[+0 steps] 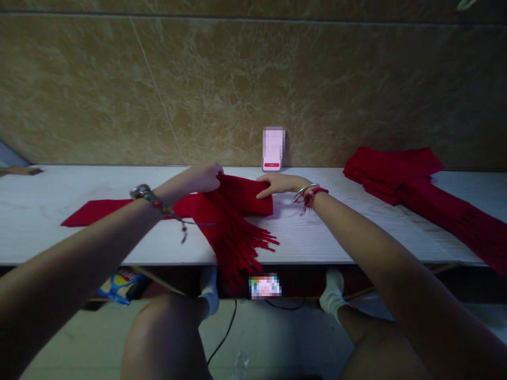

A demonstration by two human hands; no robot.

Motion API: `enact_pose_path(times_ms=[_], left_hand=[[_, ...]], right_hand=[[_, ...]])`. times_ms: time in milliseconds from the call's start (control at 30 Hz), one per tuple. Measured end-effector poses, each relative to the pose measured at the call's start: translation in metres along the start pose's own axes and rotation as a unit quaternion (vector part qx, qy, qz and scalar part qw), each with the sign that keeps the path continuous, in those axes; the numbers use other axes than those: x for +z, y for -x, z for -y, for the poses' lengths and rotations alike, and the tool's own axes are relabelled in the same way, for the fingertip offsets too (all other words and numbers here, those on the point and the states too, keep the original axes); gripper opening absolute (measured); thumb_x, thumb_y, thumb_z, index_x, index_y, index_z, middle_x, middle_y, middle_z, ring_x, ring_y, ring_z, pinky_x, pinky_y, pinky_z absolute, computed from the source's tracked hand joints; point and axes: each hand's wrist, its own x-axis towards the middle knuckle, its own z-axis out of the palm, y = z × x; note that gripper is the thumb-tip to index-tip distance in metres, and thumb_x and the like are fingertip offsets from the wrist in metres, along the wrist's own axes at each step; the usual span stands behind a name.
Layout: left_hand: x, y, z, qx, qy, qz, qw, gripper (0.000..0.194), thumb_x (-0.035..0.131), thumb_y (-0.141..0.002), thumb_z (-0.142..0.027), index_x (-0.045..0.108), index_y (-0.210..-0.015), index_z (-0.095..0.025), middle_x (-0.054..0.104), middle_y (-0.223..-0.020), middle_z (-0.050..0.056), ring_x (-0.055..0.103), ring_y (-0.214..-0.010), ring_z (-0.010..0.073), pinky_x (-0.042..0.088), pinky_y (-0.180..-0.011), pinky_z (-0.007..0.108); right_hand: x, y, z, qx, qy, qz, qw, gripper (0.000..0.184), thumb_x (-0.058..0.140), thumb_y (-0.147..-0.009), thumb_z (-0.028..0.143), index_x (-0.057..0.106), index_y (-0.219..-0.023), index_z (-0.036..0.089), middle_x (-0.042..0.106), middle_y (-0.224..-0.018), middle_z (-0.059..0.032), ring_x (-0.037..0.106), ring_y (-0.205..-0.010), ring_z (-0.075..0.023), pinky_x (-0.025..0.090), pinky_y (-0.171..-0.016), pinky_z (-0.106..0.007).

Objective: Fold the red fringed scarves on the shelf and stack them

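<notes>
A red fringed scarf lies partly folded on the white tabletop. Its fringed end hangs forward over the table's front edge, and a flat, pointed part stretches left beneath my left forearm. My left hand is closed on the scarf's upper edge, with its fingertips partly hidden. On the folded right end rests my right hand, thumb and fingers apart and touching the cloth. Both wrists wear bracelets. Farther right, a second red scarf lies in folded layers, its fringed end trailing toward the front right.
A phone with a lit screen leans against the marbled wall. Under the tabletop are another lit screen, a blue-trimmed item and a black cable. My feet and knees are below the front edge.
</notes>
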Motion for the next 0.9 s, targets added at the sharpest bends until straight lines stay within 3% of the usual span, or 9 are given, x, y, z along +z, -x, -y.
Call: enact_pose_path(times_ms=[67, 167, 233, 333, 467, 600, 700, 800, 900], left_hand=[[-0.02, 0.005, 0.027, -0.008, -0.047, -0.018, 0.999, 0.04, 0.043, -0.063, -0.008, 0.067, -0.093, -0.015, 0.065, -0.071, 0.003, 0.06, -0.07, 0.0174, 0.046, -0.06, 0.024], [-0.05, 0.014, 0.06, -0.07, -0.09, -0.05, 0.992, 0.037, 0.042, -0.062, -0.007, 0.066, -0.089, -0.013, 0.056, -0.062, 0.0, 0.057, -0.064, 0.0149, 0.045, -0.06, 0.023], [-0.065, 0.018, 0.074, -0.108, -0.121, -0.093, 0.982, 0.037, 0.043, -0.063, -0.007, 0.065, -0.092, -0.012, 0.053, -0.065, -0.001, 0.059, -0.071, 0.0165, 0.047, -0.068, 0.027], [-0.075, 0.021, 0.08, -0.108, -0.14, -0.162, 0.971, 0.037, 0.046, -0.067, -0.01, 0.065, -0.098, -0.011, 0.055, -0.072, 0.001, 0.061, -0.085, 0.0219, 0.048, -0.078, 0.035], [-0.068, 0.011, 0.056, -0.054, -0.093, -0.214, 0.971, 0.038, 0.046, -0.071, -0.01, 0.064, -0.105, -0.011, 0.062, -0.085, 0.006, 0.061, -0.092, 0.0255, 0.048, -0.079, 0.037], [-0.064, -0.007, 0.004, 0.017, -0.019, -0.244, 0.969, 0.04, 0.043, -0.074, -0.008, 0.062, -0.11, -0.008, 0.063, -0.092, 0.007, 0.06, -0.098, 0.025, 0.047, -0.082, 0.036], [-0.073, -0.014, -0.029, 0.074, 0.025, -0.259, 0.963, 0.041, 0.042, -0.075, -0.006, 0.062, -0.111, -0.008, 0.063, -0.095, 0.007, 0.059, -0.102, 0.0237, 0.044, -0.086, 0.036], [-0.085, -0.013, -0.035, 0.067, 0.025, -0.248, 0.966, 0.042, 0.041, -0.074, -0.005, 0.061, -0.111, -0.007, 0.061, -0.092, 0.004, 0.058, -0.099, 0.0213, 0.044, -0.085, 0.035], [-0.086, -0.009, -0.007, 0.026, -0.024, -0.203, 0.979, 0.042, 0.042, -0.071, -0.004, 0.062, -0.108, -0.006, 0.058, -0.083, 0.001, 0.058, -0.091, 0.0184, 0.045, -0.08, 0.031]], right_hand=[[0.006, -0.013, 0.012, -0.038, -0.054, -0.001, 0.998, 0.025, 0.067, -0.071, 0.027, 0.067, -0.093, 0.015, 0.071, -0.094, -0.004, 0.062, -0.085, -0.0189, 0.047, -0.079, -0.032], [0.022, -0.025, 0.031, -0.123, -0.121, -0.008, 0.985, 0.025, 0.068, -0.069, 0.028, 0.066, -0.091, 0.015, 0.07, -0.091, -0.0024, 0.059, -0.085, -0.0181, 0.045, -0.081, -0.033], [0.03, -0.029, 0.039, -0.171, -0.142, -0.033, 0.974, 0.026, 0.067, -0.07, 0.03, 0.065, -0.091, 0.015, 0.068, -0.09, -0.0024, 0.057, -0.084, -0.0181, 0.044, -0.08, -0.034], [0.03, -0.025, 0.038, -0.182, -0.137, -0.116, 0.967, 0.025, 0.066, -0.071, 0.034, 0.063, -0.087, 0.015, 0.065, -0.088, -0.0036, 0.055, -0.08, -0.0179, 0.044, -0.075, -0.034], [0.0, 0.012, 0.018, -0.126, -0.085, -0.233, 0.96, 0.028, 0.066, -0.07, 0.038, 0.063, -0.085, 0.015, 0.062, -0.082, -0.0034, 0.054, -0.076, -0.0179, 0.044, -0.07, -0.034], [-0.052, 0.092, 0.011, -0.027, 0.0, -0.322, 0.947, 0.026, 0.066, -0.068, 0.041, 0.062, -0.077, 0.017, 0.06, -0.075, -0.0019, 0.054, -0.071, -0.0183, 0.043, -0.066, -0.034], [-0.091, 0.152, 0.02, 0.043, 0.077, -0.378, 0.922, 0.024, 0.066, -0.068, 0.043, 0.062, -0.073, 0.019, 0.06, -0.071, -0.0025, 0.053, -0.068, -0.0188, 0.043, -0.064, -0.035], [-0.109, 0.179, 0.027, 0.088, 0.125, -0.319, 0.935, 0.027, 0.066, -0.069, 0.046, 0.064, -0.074, 0.02, 0.061, -0.068, -0.0022, 0.052, -0.065, -0.0182, 0.041, -0.062, -0.034], [-0.094, 0.159, 0.021, 0.12, 0.154, -0.186, 0.963, 0.03, 0.064, -0.071, 0.047, 0.067, -0.079, 0.018, 0.062, -0.069, -0.0012, 0.053, -0.064, -0.0169, 0.04, -0.061, -0.031]])
